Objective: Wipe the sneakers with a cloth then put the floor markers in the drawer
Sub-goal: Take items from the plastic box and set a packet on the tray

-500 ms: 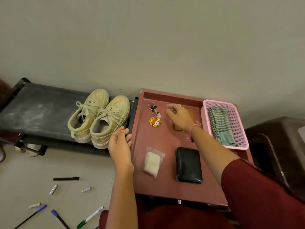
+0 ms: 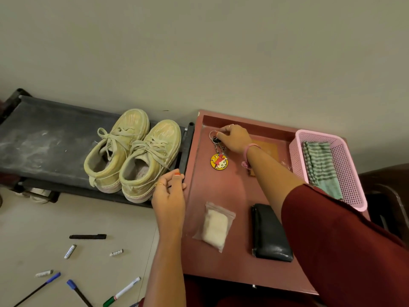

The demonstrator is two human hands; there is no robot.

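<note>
Since the earlier frame the right hand [image 2: 232, 138] has slid left along the far edge of the red cabinet top [image 2: 241, 191], off the brown square and onto the key ring [image 2: 214, 136], which its fingertips now pinch; the round yellow charm still lies flat below it. The left hand [image 2: 169, 196] stays at the top's left edge, fingers loosely curled, holding nothing.

Judging by this, the keys are a detour. The striped cloth [image 2: 319, 165] lies folded in the pink basket [image 2: 356, 173] at the right edge, and should be lifted out whole.

The sneakers [image 2: 132, 156], pale yellow, scuffed and dusty with loose laces, sit side by side at the right end of the black rack [image 2: 44, 138]. Markers [image 2: 88, 236] lie scattered on the floor below.
</note>
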